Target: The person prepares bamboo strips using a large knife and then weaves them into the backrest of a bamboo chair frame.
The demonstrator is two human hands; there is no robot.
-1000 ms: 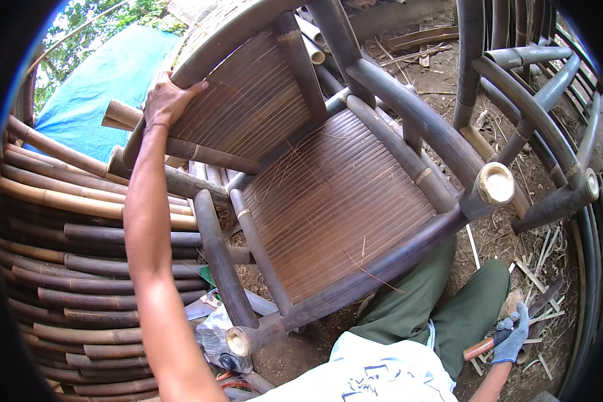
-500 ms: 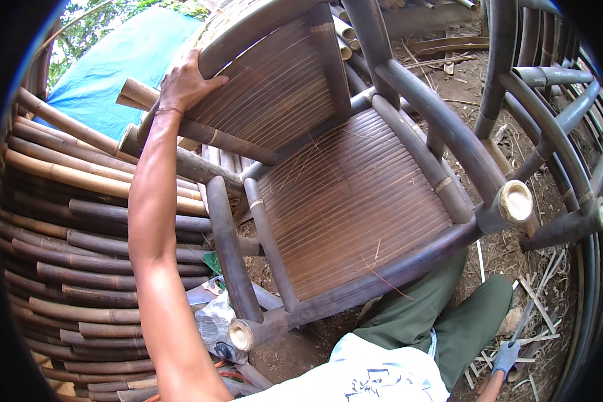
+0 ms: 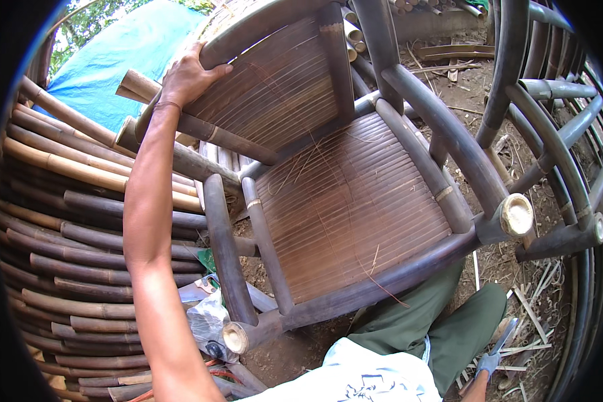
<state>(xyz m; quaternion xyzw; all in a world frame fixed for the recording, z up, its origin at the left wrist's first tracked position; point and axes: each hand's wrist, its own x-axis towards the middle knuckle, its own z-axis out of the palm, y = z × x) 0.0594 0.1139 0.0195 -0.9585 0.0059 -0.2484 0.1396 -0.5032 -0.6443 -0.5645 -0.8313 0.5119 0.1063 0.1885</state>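
A dark bamboo chair [image 3: 355,208] with a slatted seat and back stands tilted in front of me. My bare left hand [image 3: 189,79] grips the side of its backrest frame, thumb over the front and fingers going behind. A few thin loose fibres lie across the seat. Low on the right, my right hand [image 3: 489,362] wears a blue-grey glove and is closed round a long grey knife-like tool [image 3: 505,333]. That hand is beside my knee, apart from the chair; the tool's exact kind is hard to make out.
Stacked bamboo poles [image 3: 80,261] fill the left side. A blue tarp [image 3: 110,57] hangs behind them. Another bamboo chair frame [image 3: 549,141] stands close on the right. Pale bamboo strips [image 3: 530,313] litter the ground. A clear plastic bag [image 3: 209,320] and a saw-like blade [image 3: 195,291] lie by the chair's left leg.
My right hand has shifted slightly left, and the tool in it is turned differently. My left hand keeps its grip on the chair; the view has shifted a little.
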